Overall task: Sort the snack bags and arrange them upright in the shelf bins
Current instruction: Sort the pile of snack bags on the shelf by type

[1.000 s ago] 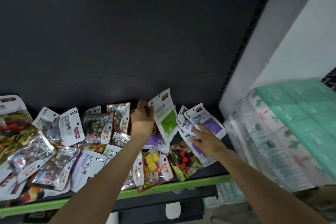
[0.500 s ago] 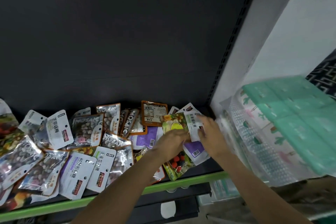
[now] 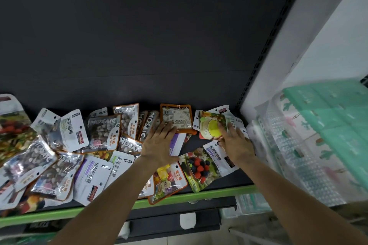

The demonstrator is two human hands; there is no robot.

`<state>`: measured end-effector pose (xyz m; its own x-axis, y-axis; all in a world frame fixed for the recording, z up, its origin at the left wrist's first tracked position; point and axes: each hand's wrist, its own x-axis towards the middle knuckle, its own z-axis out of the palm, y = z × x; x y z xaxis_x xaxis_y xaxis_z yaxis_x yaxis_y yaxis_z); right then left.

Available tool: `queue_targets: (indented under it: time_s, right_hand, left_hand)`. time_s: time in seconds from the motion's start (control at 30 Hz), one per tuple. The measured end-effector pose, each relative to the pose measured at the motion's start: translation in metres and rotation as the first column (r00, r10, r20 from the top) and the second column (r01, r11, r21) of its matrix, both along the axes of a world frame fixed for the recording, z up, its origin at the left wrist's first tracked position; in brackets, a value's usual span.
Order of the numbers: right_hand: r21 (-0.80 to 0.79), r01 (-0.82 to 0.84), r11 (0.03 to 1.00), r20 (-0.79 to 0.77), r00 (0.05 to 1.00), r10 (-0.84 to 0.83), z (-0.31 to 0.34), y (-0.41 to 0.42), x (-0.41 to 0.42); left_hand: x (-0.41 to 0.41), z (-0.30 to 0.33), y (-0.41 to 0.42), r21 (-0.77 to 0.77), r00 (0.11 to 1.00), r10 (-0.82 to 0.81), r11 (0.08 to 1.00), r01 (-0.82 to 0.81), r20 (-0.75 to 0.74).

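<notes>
Shelf (image 3: 199, 195), dark deck with green front lip, running across the lower half of the frame.

Snack bags, loose: most lie flat and overlapping from lower left to centre, among them MOSAIC stone-candy bags (image 3: 103, 132), white purple-striped bags (image 3: 91, 177) and a berry-print bag (image 3: 201, 167). None stands upright; no bins can be made out. Sorting judged barely begun, nearly all left to do.

Left hand (image 3: 159, 145), centre frame: fingers straight and spread, resting flat with its fingertips on an orange-edged bag (image 3: 176, 116) that lies label side up; it grips nothing.

Right hand (image 3: 237, 144), centre right: fingers extended, pressing on a yellow-green bag (image 3: 211, 127) that tops a small stack at the shelf's right end; whether the thumb hooks beneath, I cannot tell.

Far right: wrapped green packs (image 3: 328, 117), blurred.
</notes>
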<state>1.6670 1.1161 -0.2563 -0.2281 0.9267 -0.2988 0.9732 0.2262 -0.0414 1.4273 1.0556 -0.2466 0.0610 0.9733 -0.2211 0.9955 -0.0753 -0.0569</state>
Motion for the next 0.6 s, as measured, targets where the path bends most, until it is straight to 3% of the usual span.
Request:
queue_targets:
  time_s: [0.13,0.23,0.3,0.43,0.6]
  right_hand:
    - [-0.040,0.042,0.998,-0.044,0.998,-0.044,0.003,-0.003,-0.009]
    - [-0.040,0.038,0.998,-0.156,0.987,-0.044,0.001,-0.009,-0.003]
    - [-0.016,0.021,1.000,-0.209,0.978,-0.024,-0.003,-0.017,0.004]
    - [-0.052,-0.010,0.999,-0.195,0.981,0.000,-0.010,-0.031,0.014]
    - [-0.025,0.002,1.000,-0.152,0.988,-0.006,-0.007,-0.022,0.012]
  left_hand:
    - [0.002,0.005,-0.005,0.043,0.996,-0.042,0.998,0.039,0.081]
    - [0.015,0.006,-0.011,0.030,0.947,-0.238,0.971,0.237,0.218]
    - [0.026,0.003,-0.012,-0.048,0.928,-0.275,0.954,0.296,0.251]
    - [0.044,-0.005,-0.005,-0.151,0.960,-0.197,0.962,0.228,0.199]
    - [0.062,-0.003,0.001,-0.162,0.979,-0.164,0.970,0.182,0.123]
